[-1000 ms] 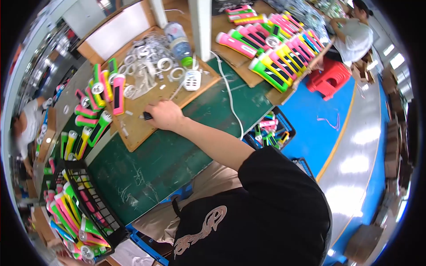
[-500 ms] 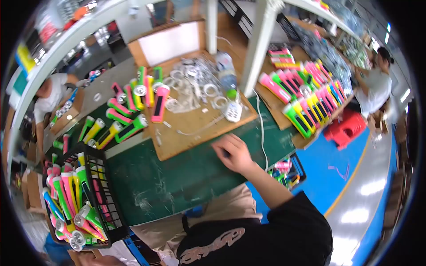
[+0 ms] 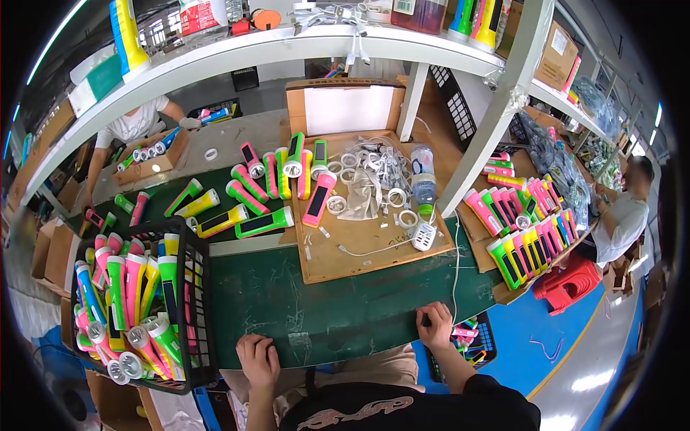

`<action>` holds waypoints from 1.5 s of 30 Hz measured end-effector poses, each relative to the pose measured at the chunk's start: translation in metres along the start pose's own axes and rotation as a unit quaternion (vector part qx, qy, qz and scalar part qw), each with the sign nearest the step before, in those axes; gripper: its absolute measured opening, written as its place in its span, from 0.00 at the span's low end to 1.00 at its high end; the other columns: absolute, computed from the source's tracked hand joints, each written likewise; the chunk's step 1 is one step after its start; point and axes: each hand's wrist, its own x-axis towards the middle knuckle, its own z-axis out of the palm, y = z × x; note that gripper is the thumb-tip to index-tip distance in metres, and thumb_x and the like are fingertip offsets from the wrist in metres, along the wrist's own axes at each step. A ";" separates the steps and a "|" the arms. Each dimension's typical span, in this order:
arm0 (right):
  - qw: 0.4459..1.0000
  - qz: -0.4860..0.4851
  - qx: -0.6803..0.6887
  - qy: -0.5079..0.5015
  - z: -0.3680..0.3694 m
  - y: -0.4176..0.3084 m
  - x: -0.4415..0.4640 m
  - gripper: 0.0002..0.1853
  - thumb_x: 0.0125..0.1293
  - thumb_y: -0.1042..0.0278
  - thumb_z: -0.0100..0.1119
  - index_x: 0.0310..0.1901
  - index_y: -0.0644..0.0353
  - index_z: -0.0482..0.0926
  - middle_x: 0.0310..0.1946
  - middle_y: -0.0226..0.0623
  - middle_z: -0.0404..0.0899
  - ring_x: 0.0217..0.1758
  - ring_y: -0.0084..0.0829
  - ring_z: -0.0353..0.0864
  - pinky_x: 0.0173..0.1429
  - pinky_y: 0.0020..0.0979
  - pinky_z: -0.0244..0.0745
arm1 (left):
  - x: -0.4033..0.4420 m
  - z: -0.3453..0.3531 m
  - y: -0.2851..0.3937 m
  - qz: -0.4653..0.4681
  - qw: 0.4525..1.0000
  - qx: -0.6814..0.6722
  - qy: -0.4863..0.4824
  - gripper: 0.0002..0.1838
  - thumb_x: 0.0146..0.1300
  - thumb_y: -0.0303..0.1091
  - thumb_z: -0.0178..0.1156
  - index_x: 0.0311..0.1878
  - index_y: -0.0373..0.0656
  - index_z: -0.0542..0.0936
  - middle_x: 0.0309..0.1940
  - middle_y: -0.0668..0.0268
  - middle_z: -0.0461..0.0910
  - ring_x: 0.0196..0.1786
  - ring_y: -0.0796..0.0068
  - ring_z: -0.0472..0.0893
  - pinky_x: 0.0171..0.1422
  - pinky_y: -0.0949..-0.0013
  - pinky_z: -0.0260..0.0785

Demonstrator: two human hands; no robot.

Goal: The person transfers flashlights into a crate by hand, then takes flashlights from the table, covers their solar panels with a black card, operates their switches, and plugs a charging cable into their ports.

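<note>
My left hand [image 3: 259,359] rests at the front edge of the green tabletop [image 3: 338,302], near the black crate, its fingers curled in and nothing visible in them. Farther right, my right hand [image 3: 435,327] lies on the tabletop near its right end, beside a white cable [image 3: 456,276]. Its fingers are curled too; a small dark patch shows between thumb and fingers, and I cannot make out what it is. Beyond both hands lies a wooden board [image 3: 345,266] with white rings [image 3: 396,197], a white power strip [image 3: 424,236] and a pink flashlight [image 3: 318,199].
At left stands a black crate [image 3: 194,302] full of colourful flashlights [image 3: 126,287]. More flashlights [image 3: 264,223] lie behind it, and others [image 3: 528,251] are stacked at right. A shelf post [image 3: 496,122] rises behind the board. A bottle [image 3: 422,179] stands there. Two people work nearby.
The view has swung, showing more of the shelf above. My right hand has drawn back from near the board toward the front right edge. My left hand has come into view on the table.
</note>
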 end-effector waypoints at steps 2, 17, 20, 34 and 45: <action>1.000 0.001 -0.009 -0.007 0.000 -0.002 0.000 0.07 0.53 0.78 0.67 0.32 0.59 0.80 0.30 0.38 0.79 0.31 0.42 0.79 0.38 0.39 0.75 | 0.003 0.001 0.001 -0.003 1.000 0.004 -0.003 0.08 0.56 0.25 0.59 0.40 0.39 0.78 0.42 0.56 0.75 0.51 0.50 0.74 0.61 0.49 0.65; 0.998 0.026 -0.042 -0.033 0.003 -0.009 0.008 0.06 0.51 0.78 0.67 0.29 0.59 0.79 0.28 0.38 0.78 0.30 0.44 0.79 0.38 0.40 0.75 | -0.002 0.006 -0.011 -0.002 1.000 0.002 -0.004 0.06 0.54 0.29 0.63 0.36 0.43 0.80 0.39 0.61 0.77 0.46 0.55 0.77 0.55 0.53 0.69; 0.998 0.033 -0.042 -0.034 0.003 -0.010 0.009 0.06 0.50 0.78 0.67 0.29 0.59 0.79 0.27 0.38 0.78 0.30 0.45 0.78 0.38 0.40 0.74 | 0.003 0.005 -0.008 0.003 1.000 0.000 0.001 0.04 0.53 0.27 0.63 0.33 0.42 0.80 0.37 0.61 0.77 0.44 0.55 0.77 0.53 0.54 0.70; 0.998 0.036 -0.051 -0.028 0.003 -0.010 0.010 0.06 0.49 0.78 0.67 0.28 0.59 0.79 0.26 0.38 0.77 0.28 0.45 0.77 0.35 0.40 0.74 | 0.005 0.003 -0.007 0.012 1.000 -0.011 -0.012 0.01 0.55 0.26 0.59 0.31 0.41 0.79 0.35 0.60 0.77 0.42 0.55 0.77 0.51 0.54 0.69; 0.998 0.029 -0.054 -0.010 0.005 -0.009 0.008 0.06 0.50 0.78 0.66 0.28 0.59 0.78 0.26 0.38 0.76 0.27 0.44 0.76 0.34 0.40 0.73 | -0.005 0.003 -0.013 0.046 0.999 -0.005 -0.002 0.05 0.58 0.35 0.62 0.34 0.48 0.86 0.37 0.65 0.79 0.44 0.59 0.78 0.53 0.55 0.70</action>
